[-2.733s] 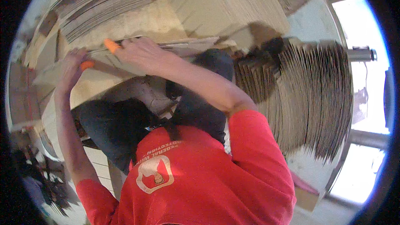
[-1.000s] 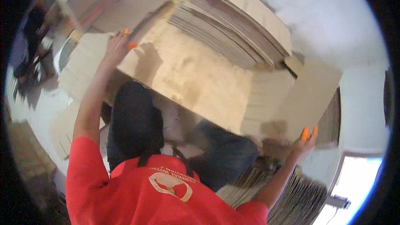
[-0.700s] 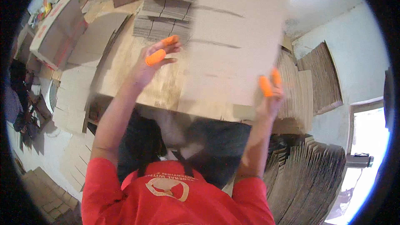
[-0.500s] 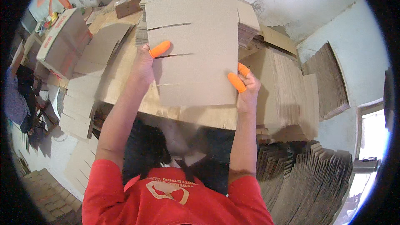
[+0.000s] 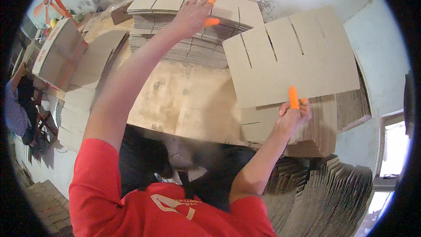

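My right hand [image 5: 296, 113] grips the near edge of a slotted cardboard sheet [image 5: 280, 68], its orange-capped thumb on the upper face. The sheet is held tilted over the right side of the table, with its slots on the far edge. My left hand [image 5: 195, 15] reaches to the front edge of a stack of slotted cardboard sheets [image 5: 144, 1] at the back of the table. Its orange-capped thumb and finger are apart, with nothing visible between them. I cannot tell whether it touches the top sheet.
A wooden tabletop [image 5: 180, 101] lies before me. More cardboard stacks stand at the right [image 5: 322, 123] and lower right [image 5: 326, 197]. To the left are slotted sheets [image 5: 90, 72], a large carton [image 5: 59, 50] and an orange fan [image 5: 48, 1].
My right hand has carried the cardboard sheet to the right and turned it. My left hand has let go of it and moved up to the back stack.
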`<state>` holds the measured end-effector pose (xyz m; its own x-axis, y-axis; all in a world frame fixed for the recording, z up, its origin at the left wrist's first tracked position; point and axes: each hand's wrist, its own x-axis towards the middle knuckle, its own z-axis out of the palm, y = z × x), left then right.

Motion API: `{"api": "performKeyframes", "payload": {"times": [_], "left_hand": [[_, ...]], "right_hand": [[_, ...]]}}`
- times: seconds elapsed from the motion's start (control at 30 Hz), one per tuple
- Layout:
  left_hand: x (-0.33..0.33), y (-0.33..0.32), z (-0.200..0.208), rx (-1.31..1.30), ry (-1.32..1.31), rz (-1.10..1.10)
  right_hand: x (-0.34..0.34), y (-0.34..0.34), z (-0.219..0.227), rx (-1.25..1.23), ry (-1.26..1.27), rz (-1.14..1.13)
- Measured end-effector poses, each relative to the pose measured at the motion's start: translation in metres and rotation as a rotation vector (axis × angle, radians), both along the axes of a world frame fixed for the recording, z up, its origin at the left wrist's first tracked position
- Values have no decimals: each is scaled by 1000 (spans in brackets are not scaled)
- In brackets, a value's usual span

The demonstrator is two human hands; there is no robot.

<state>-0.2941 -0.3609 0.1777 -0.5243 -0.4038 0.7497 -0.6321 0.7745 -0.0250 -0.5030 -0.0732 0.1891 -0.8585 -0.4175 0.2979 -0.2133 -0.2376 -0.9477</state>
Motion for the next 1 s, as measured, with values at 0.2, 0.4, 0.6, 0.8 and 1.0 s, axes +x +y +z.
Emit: {"api": "performKeyframes", "payload": {"times": [0.2,0.4,0.6,0.8,1.0], "left_hand": [[-41,-18,-2,67,-465,90],[-32,-32,-2,141,-118,-125],[-18,-53,25,305,-31,-61],[-32,8,33,-305,-506,-65],[-22,29,20,-313,-594,34]], "right_hand": [[-10,-6,-17,-100,-75,92],[-2,-6,-16,-130,-85,184],[-5,-5,-25,-203,-66,231],[1,-6,-19,-133,3,91],[0,-7,-28,-1,259,86]]}}
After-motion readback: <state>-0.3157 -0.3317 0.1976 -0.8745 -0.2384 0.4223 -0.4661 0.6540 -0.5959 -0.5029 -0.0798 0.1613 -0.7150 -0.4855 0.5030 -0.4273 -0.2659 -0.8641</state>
